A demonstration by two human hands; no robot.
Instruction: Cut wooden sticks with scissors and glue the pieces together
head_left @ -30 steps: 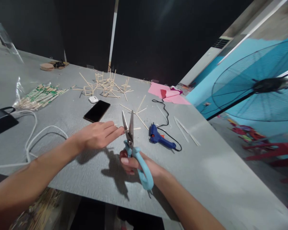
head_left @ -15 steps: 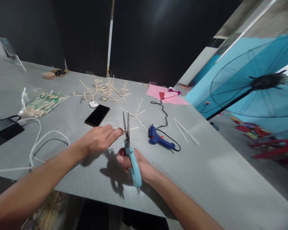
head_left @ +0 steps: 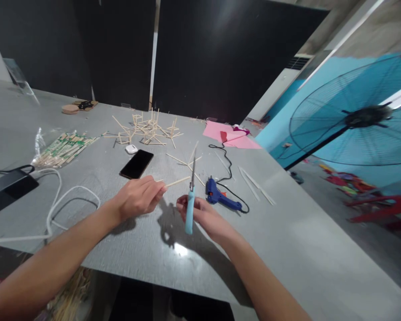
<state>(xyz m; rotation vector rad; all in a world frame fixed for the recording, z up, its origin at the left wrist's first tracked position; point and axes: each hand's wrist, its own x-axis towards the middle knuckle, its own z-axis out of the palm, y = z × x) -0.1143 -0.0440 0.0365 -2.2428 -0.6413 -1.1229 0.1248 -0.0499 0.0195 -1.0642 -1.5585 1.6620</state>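
Observation:
My left hand (head_left: 141,196) is closed around a thin wooden stick (head_left: 177,182), whose end sticks out to the right of the fingertips. In my right hand (head_left: 203,213) is a pair of scissors (head_left: 191,200) with light blue handles, held edge-on with the blades pointing away from me. The scissors stand just right of the stick's end; whether they touch it I cannot tell. Beyond the hands lies a joined piece of several sticks (head_left: 188,165). A blue glue gun (head_left: 220,196) rests on the table right of the scissors.
A phone (head_left: 137,164) and a white earbud case (head_left: 131,149) lie behind my left hand. Farther back stand stick frames (head_left: 150,129). Packaged sticks (head_left: 65,147) and a white cable (head_left: 50,214) are at left. Glue sticks (head_left: 257,185), pink paper (head_left: 230,136) and a fan (head_left: 364,117) are at right.
My right hand has moved the scissors right, off the stick, and turned them edge-on, their blades now looking closed. My left hand still grips the stick, slightly shifted left.

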